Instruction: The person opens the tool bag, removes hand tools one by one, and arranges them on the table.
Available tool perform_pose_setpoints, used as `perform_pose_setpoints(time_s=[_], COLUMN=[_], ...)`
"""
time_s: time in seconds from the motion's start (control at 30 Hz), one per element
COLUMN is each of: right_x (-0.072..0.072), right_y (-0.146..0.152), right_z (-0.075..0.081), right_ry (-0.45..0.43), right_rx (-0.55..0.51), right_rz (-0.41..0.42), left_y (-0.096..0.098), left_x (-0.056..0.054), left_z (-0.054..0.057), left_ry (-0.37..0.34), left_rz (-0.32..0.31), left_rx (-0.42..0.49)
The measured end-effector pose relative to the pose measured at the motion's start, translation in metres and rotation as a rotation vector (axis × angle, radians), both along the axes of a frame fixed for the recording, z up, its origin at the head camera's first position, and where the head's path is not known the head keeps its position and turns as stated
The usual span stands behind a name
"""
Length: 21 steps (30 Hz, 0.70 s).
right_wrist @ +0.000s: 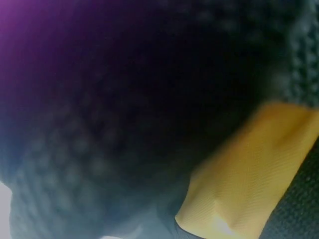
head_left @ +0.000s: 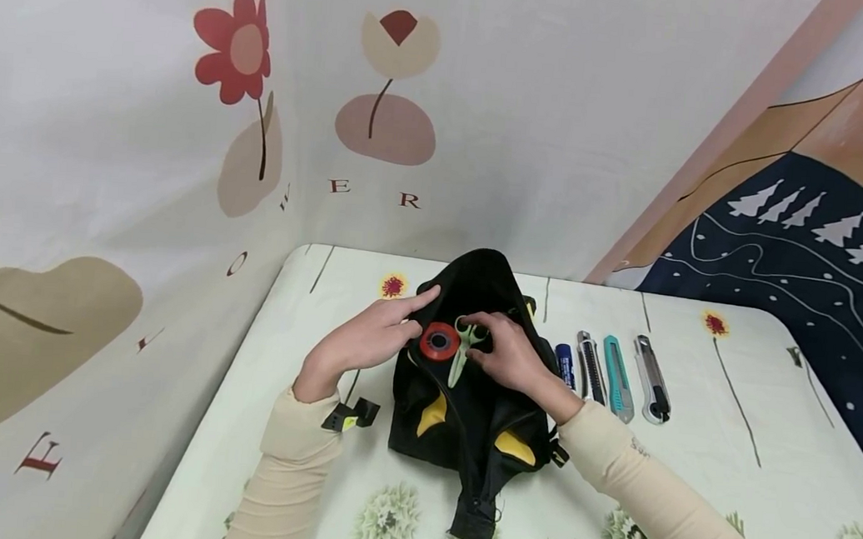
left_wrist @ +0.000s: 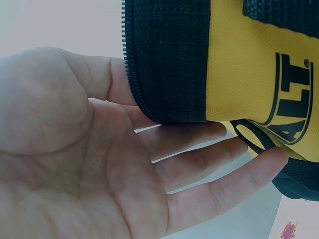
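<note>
The pale green scissors (head_left: pixel 460 361) lie between the hands, at the mouth of a black-and-yellow zippered fabric bag (head_left: pixel 420 427) standing on the worktop (head_left: pixel 310 495). The right hand (head_left: pixel 510 352) reaches over the bag's right side and pinches the scissors by their handle loops; the blades point downward, toward the wearer. The left hand (head_left: pixel 374 336) is released, its fingers extended, and touches the left rim of the opening, so the scissors are to its right and just apart from it.

A red tape roll (head_left: pixel 436 354) is in the opening too, between the left thumb and the scissors; whether it touches the scissors cannot be told. In the left wrist view, the left palm faces the camera and the fingers reach past the zipper edge, near a yellow panel lettered "ALT". The right wrist view shows mostly blurred black fabric and a yellow patch, with the right hand hidden.

To the right of the bag, a blue cylinder (head_left: pixel 565 366) with pale lettering lies nearest, followed by three utility knives side by side: a grey-and-black one (head_left: pixel 591 367), a teal one (head_left: pixel 618 378) and a silver-grey one (head_left: pixel 652 380). A black strap (head_left: pixel 475 519) extends from the bag toward the wearer, over the flower-printed covering.
</note>
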State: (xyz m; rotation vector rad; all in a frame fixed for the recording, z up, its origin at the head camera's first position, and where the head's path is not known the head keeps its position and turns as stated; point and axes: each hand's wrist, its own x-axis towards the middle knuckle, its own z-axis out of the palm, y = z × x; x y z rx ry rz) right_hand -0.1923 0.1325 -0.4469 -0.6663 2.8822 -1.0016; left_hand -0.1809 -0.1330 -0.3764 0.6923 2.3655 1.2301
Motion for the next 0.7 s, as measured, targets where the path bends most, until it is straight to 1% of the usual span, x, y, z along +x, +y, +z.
perform_pose_setpoints(time_s=[0.23, 0.4, 0.6, 0.7], right_x=[-0.003, -0.004, -0.005, -0.005], right_y=[0.002, 0.003, 0.004, 0.004], right_z=[-0.004, -0.007, -0.011, -0.013], right_ry=[-0.042, -0.042, -0.069, -0.066], right_rx=[0.039, 0.047, 0.023, 0.006], right_rz=[-0.046, -0.090, -0.116, -0.122], left_y=[0.000, 0.000, 0.000, 0.000], left_x=[0.002, 0.003, 0.003, 0.003], left_z=[0.003, 0.004, 0.005, 0.005], left_ry=[-0.009, -0.005, 0.001, 0.000], left_rz=[0.005, 0.007, 0.002, 0.001], left_rx=[-0.001, -0.001, 0.004, 0.008])
